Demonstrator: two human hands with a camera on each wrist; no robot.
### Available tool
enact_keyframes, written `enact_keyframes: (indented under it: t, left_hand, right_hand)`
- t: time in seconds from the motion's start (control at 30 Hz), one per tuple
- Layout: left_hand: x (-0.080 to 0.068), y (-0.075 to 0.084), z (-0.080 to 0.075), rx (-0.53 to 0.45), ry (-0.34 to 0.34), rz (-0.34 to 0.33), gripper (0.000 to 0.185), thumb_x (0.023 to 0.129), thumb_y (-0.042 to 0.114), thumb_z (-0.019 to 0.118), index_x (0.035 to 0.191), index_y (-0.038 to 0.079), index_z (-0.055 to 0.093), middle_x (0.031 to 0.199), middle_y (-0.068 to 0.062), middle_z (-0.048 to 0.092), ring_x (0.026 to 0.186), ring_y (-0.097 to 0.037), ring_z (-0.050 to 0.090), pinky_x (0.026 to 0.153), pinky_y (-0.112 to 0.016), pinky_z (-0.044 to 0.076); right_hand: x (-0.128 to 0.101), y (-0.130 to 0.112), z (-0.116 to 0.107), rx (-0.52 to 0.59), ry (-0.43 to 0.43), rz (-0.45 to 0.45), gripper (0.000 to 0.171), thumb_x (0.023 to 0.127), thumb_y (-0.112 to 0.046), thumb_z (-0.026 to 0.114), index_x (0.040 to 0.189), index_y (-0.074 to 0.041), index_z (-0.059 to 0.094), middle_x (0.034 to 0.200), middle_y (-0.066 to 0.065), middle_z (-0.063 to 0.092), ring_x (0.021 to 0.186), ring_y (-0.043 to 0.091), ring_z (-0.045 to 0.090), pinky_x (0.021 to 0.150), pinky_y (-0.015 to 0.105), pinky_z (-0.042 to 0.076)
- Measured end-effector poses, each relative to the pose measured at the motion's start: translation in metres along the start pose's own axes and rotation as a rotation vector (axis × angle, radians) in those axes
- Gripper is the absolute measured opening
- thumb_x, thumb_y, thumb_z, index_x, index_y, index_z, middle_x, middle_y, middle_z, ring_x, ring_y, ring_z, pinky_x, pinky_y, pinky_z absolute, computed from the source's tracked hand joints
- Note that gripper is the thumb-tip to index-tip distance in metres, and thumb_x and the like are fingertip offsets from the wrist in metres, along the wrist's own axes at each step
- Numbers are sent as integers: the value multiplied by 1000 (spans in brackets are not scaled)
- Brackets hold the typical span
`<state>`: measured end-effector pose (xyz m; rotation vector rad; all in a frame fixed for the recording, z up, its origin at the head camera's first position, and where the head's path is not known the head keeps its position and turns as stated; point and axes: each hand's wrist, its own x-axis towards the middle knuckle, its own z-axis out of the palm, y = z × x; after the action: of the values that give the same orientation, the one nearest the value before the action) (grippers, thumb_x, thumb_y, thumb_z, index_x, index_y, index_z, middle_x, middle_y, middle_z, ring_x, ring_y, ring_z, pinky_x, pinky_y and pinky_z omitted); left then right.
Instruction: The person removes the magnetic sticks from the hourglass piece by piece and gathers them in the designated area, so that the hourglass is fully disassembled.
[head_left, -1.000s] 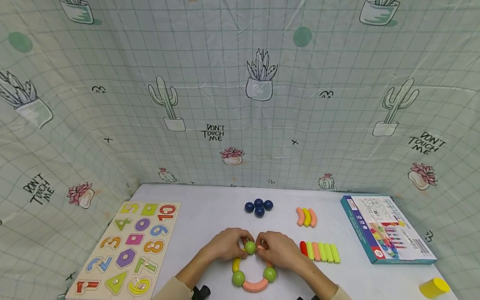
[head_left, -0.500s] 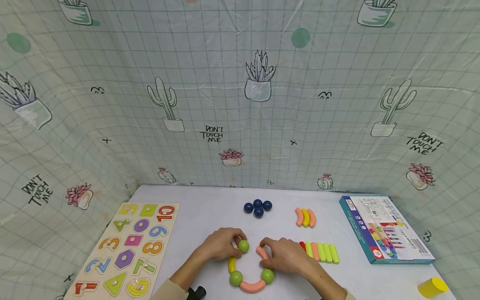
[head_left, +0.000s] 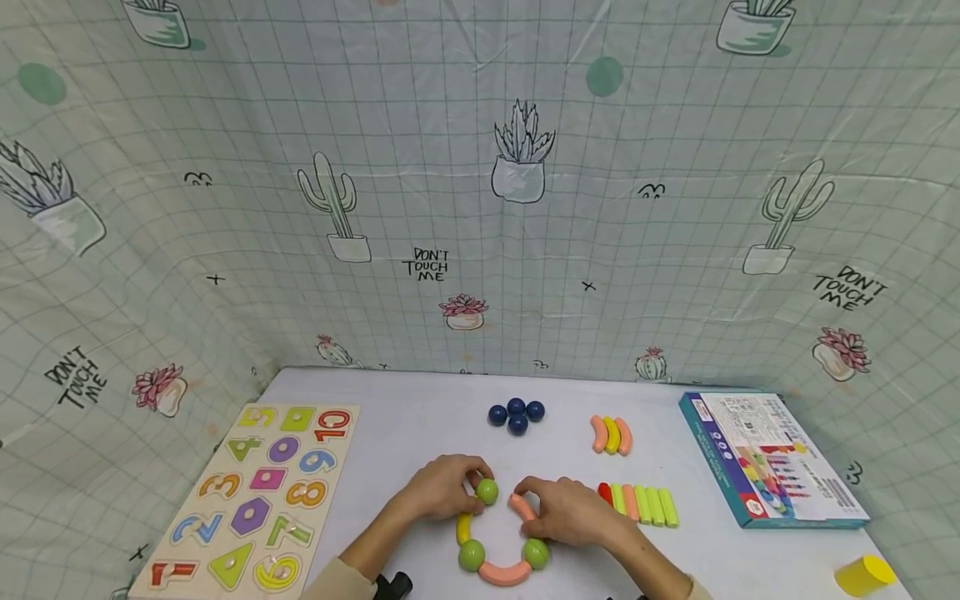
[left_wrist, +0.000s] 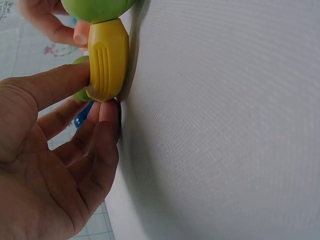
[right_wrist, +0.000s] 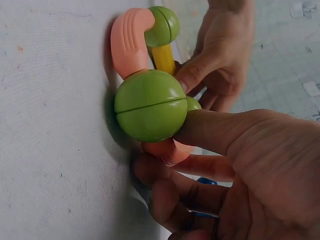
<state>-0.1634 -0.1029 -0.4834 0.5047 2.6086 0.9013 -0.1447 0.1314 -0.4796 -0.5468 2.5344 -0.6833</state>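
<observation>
A ring of curved pieces and green balls lies on the white table, with a gap at its far side. On its left, my left hand (head_left: 444,489) pinches the yellow curved piece (left_wrist: 107,60), which has a green ball (head_left: 487,492) at its far end. My right hand (head_left: 567,510) grips the pink curved piece (head_left: 518,505) on the right; its far end is free. At the near side, a left green ball (head_left: 472,555) and a right green ball (head_left: 536,553) are joined by another pink curved piece (head_left: 505,574).
Behind the ring sit several dark blue balls (head_left: 517,407). To the right are loose curved pieces (head_left: 612,435) and a row of straight sticks (head_left: 639,505). A number puzzle board (head_left: 251,500) lies left; a box (head_left: 776,458) and a yellow cylinder (head_left: 865,575) stand right.
A second ago the far green ball and the right pink piece were close together between both hands. Now they are apart, my left hand slightly left and my right hand slightly right.
</observation>
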Motion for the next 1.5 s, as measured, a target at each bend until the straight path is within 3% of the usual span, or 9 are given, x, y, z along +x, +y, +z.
enact_keyframes:
  t: [0.13,0.33,0.57,0.8,0.97,1.1,1.3,1.4,1.5]
  left_hand:
    - [1,1,0,-9,-6,-12,34,78,14,86,108,20,71,90,7,62,69,-10,53,63,-26,44]
    - [1,1,1,-3,-2,-3,34,77,14,86,108,20,72,89,8,62,69,-9,53,62,-25,44]
    - [2,1,1,-2,-4,0,34,77,16,87,108,20,72,90,7,62,71,-10,53,64,-26,44]
    - [2,-2,3,-1,-4,-8,34,77,16,86,107,21,72,90,8,62,70,-9,53,64,-26,44]
    - [2,-2,3,-1,0,-1,34,77,16,86,108,20,72,90,8,62,70,-9,53,65,-26,44]
    - [2,-2,2,-17,4,4,35,77,15,86,108,20,72,90,8,62,71,-9,53,65,-26,45]
    - [1,-2,1,-23,-2,6,35,77,14,86,108,20,72,90,8,62,71,-9,53,64,-25,45]
    - [0,-2,1,-25,-6,8,35,77,14,86,109,19,72,90,7,62,71,-9,53,64,-25,45]
    - [0,-1,0,-29,-6,12,35,77,13,86,108,19,72,91,6,62,71,-10,53,64,-25,44]
  right_hand:
    - [2,-1,0,20,3,9,39,85,-26,78,120,-15,68,61,-6,50,54,10,49,51,25,33]
    - [1,1,3,-17,53,-44,21,84,-25,79,102,-23,67,66,-8,54,55,8,48,50,25,36]
    - [2,5,5,-35,99,-52,15,87,-30,75,97,-26,65,65,-10,55,52,7,47,47,25,35]
    - [0,9,-7,-11,249,-16,12,91,-31,73,94,-24,64,67,-9,55,54,9,48,47,26,35]
    - [1,26,-29,93,405,90,14,90,-22,75,99,-15,67,74,-3,58,59,13,50,51,28,39]
    - [-2,56,-55,150,497,209,28,93,-22,71,114,-4,64,87,6,64,67,18,53,55,31,44]
    - [-12,100,-79,161,486,373,47,98,-30,60,135,-2,51,101,19,66,79,26,57,61,33,47]
    - [-14,113,-81,141,481,418,48,98,-30,60,136,-2,50,101,22,66,77,26,57,60,32,46]
    - [-13,122,-81,145,475,446,48,99,-31,60,134,0,50,90,17,66,71,24,55,57,30,43]
